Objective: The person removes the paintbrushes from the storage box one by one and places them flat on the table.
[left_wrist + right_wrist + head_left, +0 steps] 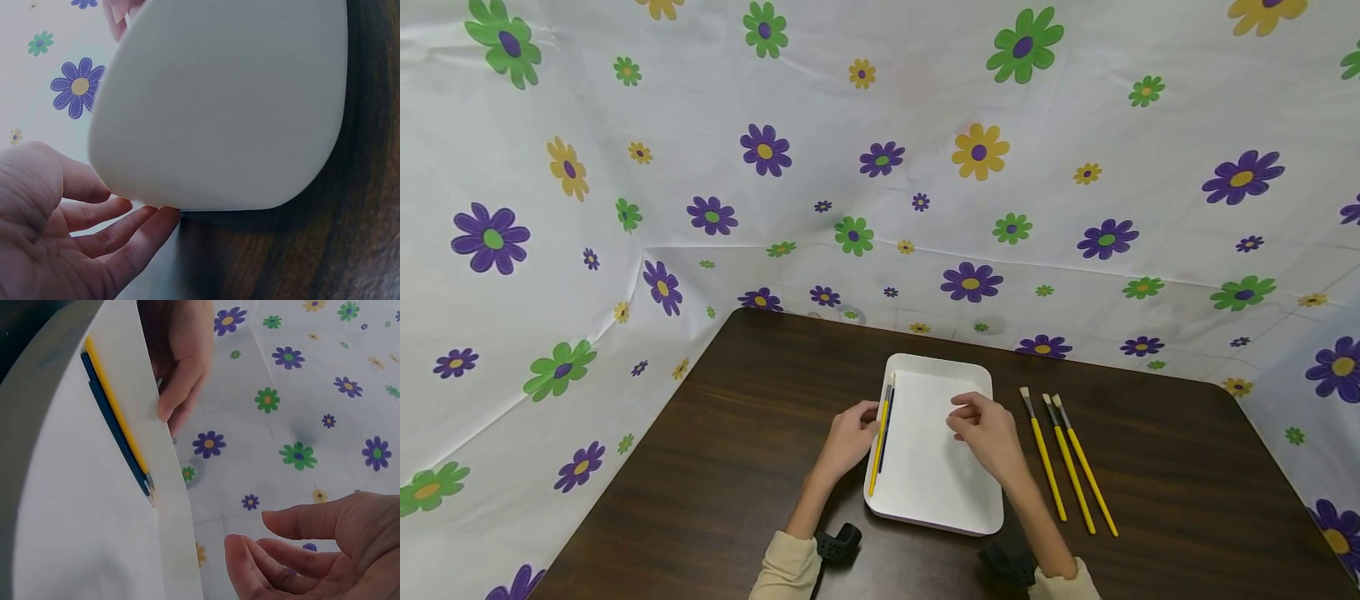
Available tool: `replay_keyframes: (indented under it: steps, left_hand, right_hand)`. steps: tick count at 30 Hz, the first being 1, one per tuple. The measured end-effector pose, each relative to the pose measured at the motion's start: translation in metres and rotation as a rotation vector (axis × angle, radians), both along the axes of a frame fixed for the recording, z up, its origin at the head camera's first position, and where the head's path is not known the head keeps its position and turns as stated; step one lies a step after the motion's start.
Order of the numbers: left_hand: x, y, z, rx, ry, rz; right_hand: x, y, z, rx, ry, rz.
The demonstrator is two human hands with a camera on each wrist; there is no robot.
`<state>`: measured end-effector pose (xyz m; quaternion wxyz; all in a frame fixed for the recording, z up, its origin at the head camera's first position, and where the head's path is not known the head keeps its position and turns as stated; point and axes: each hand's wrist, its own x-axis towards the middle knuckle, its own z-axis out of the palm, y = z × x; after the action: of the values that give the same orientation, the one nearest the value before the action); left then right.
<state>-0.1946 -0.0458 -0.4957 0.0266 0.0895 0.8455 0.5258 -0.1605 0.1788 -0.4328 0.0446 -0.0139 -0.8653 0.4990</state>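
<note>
Currently, a white tray point(928, 492) is sitting on the dark wooden table point(715, 458), serving as the landmark for everything about it. The left hand point(850, 433) is gripping the tray by its left wall, the thumb and fingers bending round the rim with only that edge between them. The right hand point(988, 429) is hovering over the right half of the tray, its fingers bending loosely, a gap showing between thumb and fingertips, and it is holding nothing. Inside the tray, along the left wall, a yellow brush point(878, 443) is lying lengthwise, and a thin dark blue brush point(886, 433) is lying just beside it on the inner side. Their bristles are pointing toward the tray's far end. Right of the tray, three yellow brushes point(1068, 467) are lying apart from it on the table, their pale bristles also pointing away from the person. Beyond the tray, a flowered cloth point(925, 100) is hanging behind the table. Nearer than the tray, beige sleeves point(786, 568) are covering the forearms.
</note>
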Motion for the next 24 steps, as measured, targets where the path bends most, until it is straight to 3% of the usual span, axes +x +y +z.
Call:
replay_keyframes:
  steps: [24]
  left_hand:
    - [-0.001,0.000,-0.001,-0.005,0.004,0.003]
  right_hand:
    - [-0.005,-0.036,-0.026,-0.047,-0.062,0.045]
